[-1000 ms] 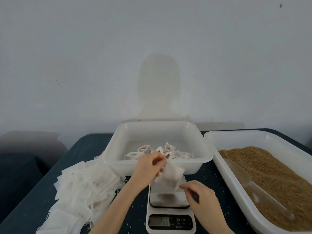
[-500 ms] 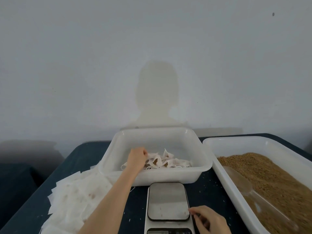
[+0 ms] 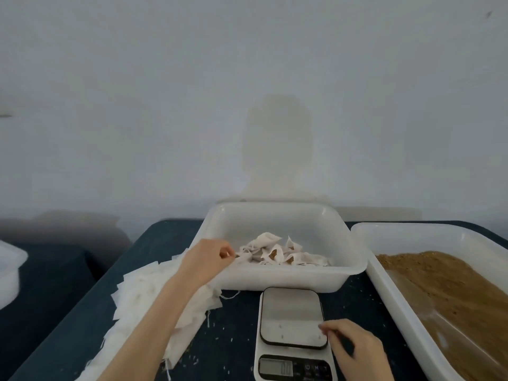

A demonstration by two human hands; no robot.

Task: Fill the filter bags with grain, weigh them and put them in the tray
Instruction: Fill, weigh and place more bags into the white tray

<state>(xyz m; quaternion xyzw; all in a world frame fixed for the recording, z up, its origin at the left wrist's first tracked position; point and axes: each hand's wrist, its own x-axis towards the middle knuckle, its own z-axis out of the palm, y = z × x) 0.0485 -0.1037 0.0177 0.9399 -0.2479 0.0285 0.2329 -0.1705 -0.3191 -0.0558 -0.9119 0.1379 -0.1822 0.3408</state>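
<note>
The white tray (image 3: 277, 280) stands at the table's back with several filled filter bags (image 3: 277, 254) lying in its left half. My left hand (image 3: 207, 261) hovers over the tray's left rim, fingers loosely curled, fingertips just beside the nearest bag and holding nothing. The digital scale (image 3: 291, 317) sits in front of the tray with a bare plate. My right hand (image 3: 354, 350) rests at the plate's front right corner, fingers loosely curled and empty. A pile of empty filter bags (image 3: 145, 292) lies under my left forearm. Brown grain (image 3: 450, 290) fills the big white tub (image 3: 384, 287) on the right.
A clear plastic scoop (image 3: 445, 328) lies half sunk in the grain. Loose grains are scattered on the dark tabletop (image 3: 233, 339) around the scale. Another white container (image 3: 8, 268) shows at the far left on a separate surface. A plain wall stands behind the table.
My left hand lifted a filled bag off the scale, set it in the tray and has drawn back to the tray's left rim. My right hand stayed beside the scale.
</note>
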